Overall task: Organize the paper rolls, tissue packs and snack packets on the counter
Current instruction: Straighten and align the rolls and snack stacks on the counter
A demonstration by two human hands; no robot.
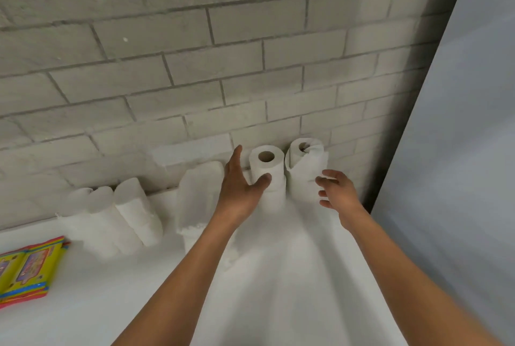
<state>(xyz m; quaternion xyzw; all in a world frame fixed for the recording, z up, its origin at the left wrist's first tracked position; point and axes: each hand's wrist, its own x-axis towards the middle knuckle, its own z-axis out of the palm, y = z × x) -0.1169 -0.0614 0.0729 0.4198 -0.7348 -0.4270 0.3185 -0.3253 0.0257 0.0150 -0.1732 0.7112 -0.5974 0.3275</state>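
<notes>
Head view: left hand (239,188), fingers spread, touches the upright paper roll (267,170) at the counter's (111,304) back edge; right hand (335,189) seems empty. Light, squashy; hold its sides.

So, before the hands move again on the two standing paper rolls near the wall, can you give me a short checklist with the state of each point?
1. Left hand in contact with the left roll: ok, thumb on its front, fingers beside it.
2. Left hand fully gripping that roll: not ok, fingers are spread.
3. Right hand holding the right roll: not ok, open beside it; contact cannot tell.
4. Right roll tidy: not ok, a loose sheet hangs down its side.
5. Both rolls upright at the brick wall: ok.
6. Snack packets out of the way: ok, far left on the counter.
</notes>
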